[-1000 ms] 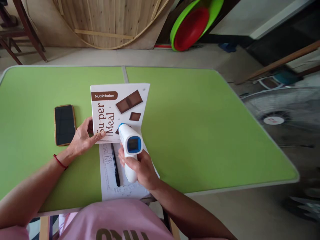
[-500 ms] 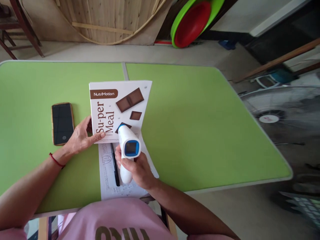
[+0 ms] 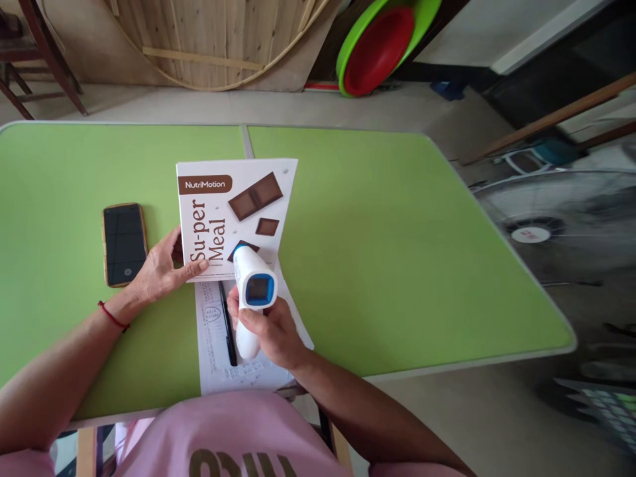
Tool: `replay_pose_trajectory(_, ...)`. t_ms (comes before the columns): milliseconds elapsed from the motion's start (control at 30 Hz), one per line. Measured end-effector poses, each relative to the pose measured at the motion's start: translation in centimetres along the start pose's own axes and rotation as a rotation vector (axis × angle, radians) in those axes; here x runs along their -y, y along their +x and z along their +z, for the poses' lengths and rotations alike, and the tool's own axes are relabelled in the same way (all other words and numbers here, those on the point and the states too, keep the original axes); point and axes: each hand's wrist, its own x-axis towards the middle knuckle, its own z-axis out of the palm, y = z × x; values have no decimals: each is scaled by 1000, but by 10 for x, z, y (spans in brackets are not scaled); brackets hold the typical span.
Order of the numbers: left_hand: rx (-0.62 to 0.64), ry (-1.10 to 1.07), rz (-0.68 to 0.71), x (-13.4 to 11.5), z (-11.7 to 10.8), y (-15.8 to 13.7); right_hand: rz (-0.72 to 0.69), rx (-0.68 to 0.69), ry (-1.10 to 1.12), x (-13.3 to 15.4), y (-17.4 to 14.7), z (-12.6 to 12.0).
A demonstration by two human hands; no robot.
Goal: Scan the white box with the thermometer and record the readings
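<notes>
My left hand (image 3: 163, 266) grips the lower left edge of a white box (image 3: 253, 232) marked "NutriMotion Su-per Meal", its thumb on the printed front and its other fingers hidden behind. The box is held upright, facing me. In my right hand (image 3: 275, 331) is a white infrared thermometer (image 3: 252, 285) with a blue-framed dark screen turned toward me. Its blue front end points at the lower part of the box; whether they touch I cannot tell. Below lies a sheet of paper (image 3: 211, 358) with handwriting, and a black pen (image 3: 228, 331) rests on it.
A phone (image 3: 124, 245) in a brown-edged case lies left of the box on the green table (image 3: 397, 265). Beyond the table's right side stands a fan (image 3: 541, 218). Green and red basins (image 3: 380, 53) lean at the back beside a round wooden board (image 3: 213, 40).
Almost nothing differs. The whole view has shifted slightly; both hands keep their hold on the box and the thermometer.
</notes>
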Motion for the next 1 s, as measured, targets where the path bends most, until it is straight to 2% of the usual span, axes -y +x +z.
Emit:
replay_pose_trajectory(467,15,-19,-20,-2,-1,0,-12,32,-2,3,0,1)
replay_pose_trajectory(1000,4,-37,-9,4,-2,4,31,-20,45,1,2,-2)
